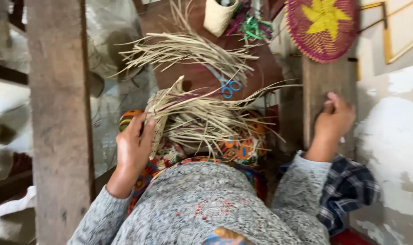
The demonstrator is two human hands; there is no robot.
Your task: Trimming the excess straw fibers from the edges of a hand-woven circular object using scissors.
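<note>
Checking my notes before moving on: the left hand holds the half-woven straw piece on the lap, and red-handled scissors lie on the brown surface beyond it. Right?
Not quite: the scissors have blue handles, not red, as the head view shows. The rest stands: the left hand holds the half-woven straw piece on the lap, and the scissors lie on the brown surface beyond it.

You wear a grey knit sweater (206, 199), speckled light and dark, with a few small red flecks near the chest. Its sleeves end in ribbed cuffs at the wrists, at 8 o'clock and 4 o'clock. Your left hand (133, 145) and right hand (336, 118) are bare. Over your lap lies a bright patterned cloth (242, 147) in orange, red and blue.
</note>
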